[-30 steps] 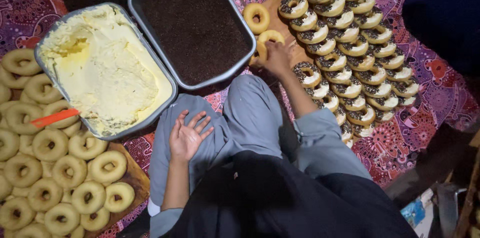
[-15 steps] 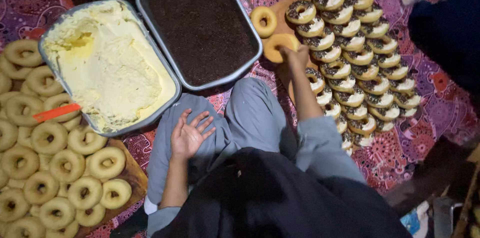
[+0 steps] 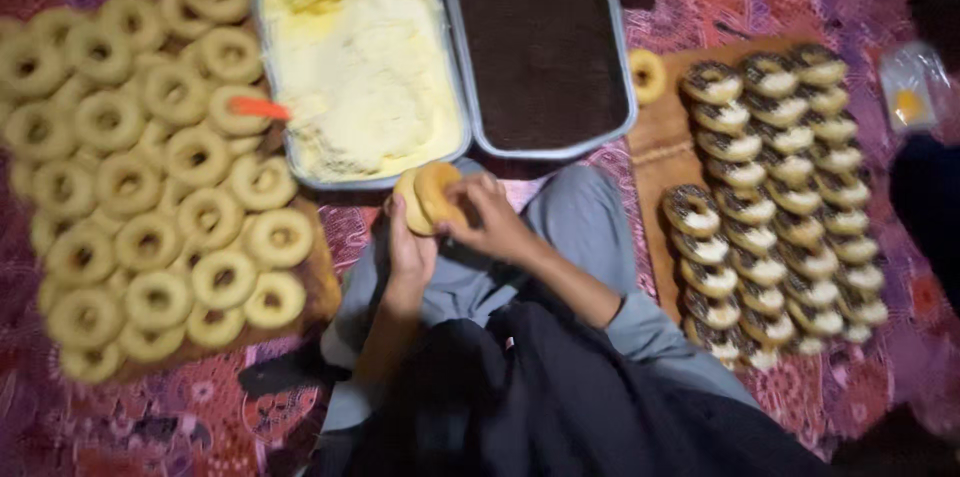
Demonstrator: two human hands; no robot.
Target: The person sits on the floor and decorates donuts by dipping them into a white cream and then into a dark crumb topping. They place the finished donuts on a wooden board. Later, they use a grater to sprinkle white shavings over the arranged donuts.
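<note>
A plain doughnut (image 3: 428, 196) is held upright over my lap, just in front of the cream tray. My left hand (image 3: 408, 249) grips it from below and the left side. My right hand (image 3: 487, 216) holds its right side, fingers curled around the edge. It looks split into two halves, slightly apart. The metal tray of pale yellow cream (image 3: 357, 63) lies straight ahead, and the tray of dark chocolate sprinkles (image 3: 543, 49) sits to its right.
Several plain doughnuts (image 3: 150, 177) cover a wooden board on the left, with an orange-handled tool (image 3: 258, 108) lying among them. On the right board (image 3: 652, 152) stand rows of filled, sprinkle-edged doughnuts (image 3: 775, 197), with one plain doughnut (image 3: 647, 75) at its far end. A patterned red cloth covers the floor.
My right hand lifted a plain doughnut off the right board and carried it to my lap. My left hand rose from my knee and took hold of it too.
</note>
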